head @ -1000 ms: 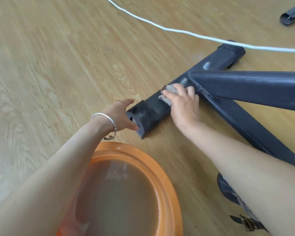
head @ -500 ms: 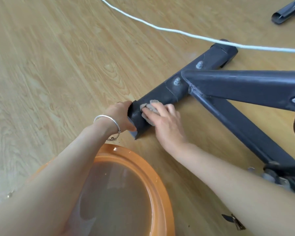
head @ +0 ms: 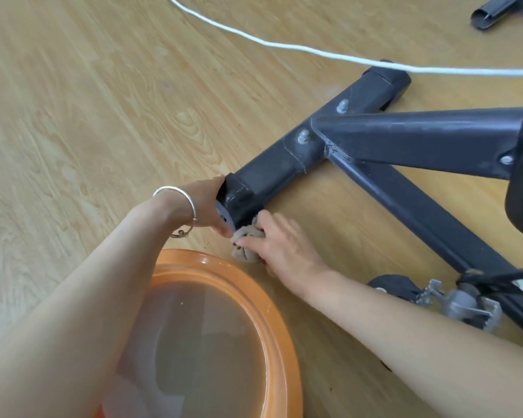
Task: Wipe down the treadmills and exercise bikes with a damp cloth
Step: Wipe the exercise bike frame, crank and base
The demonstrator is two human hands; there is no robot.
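Cloth [head: 245, 244] bunched tight in right hand [head: 284, 245], pressed against near end of base bar [head: 272, 173], just below centre, with left hand [head: 207, 206] clasping that end from nine o'clock. Orange basin [head: 254, 285] at six o'clock.

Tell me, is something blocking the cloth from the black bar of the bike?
Nothing visible is in the way. The right hand holds the bunched cloth right up against the near end of the bar, low down by the floor. The left hand grips that same end from the other side, not between them.
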